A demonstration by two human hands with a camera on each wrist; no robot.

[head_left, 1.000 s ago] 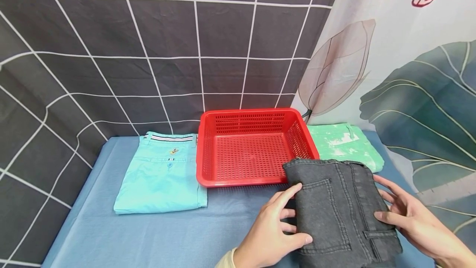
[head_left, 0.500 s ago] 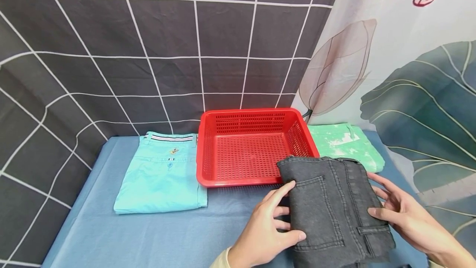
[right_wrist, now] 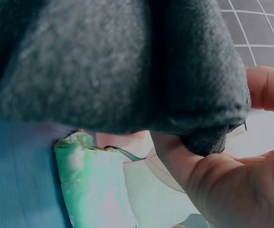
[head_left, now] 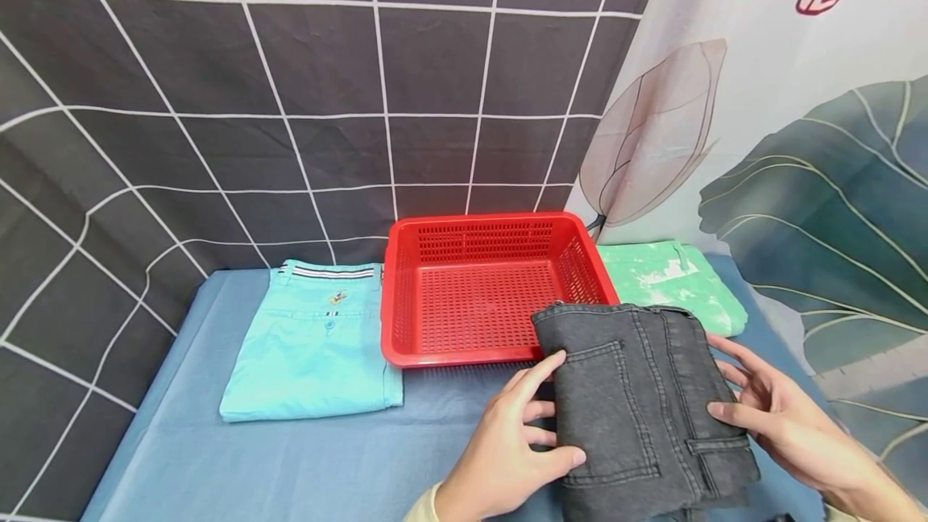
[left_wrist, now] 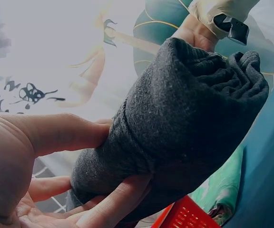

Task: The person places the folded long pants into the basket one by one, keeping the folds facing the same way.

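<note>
One folded pair of dark-grey jeans was held between two hands, near and right of the red plastic basket, its seams slanting from far left to near right. The left hand pinched the left edge, the right hand the right, thumbs on top. The basket lay far-left of this grip — nearer the left hand.
</note>
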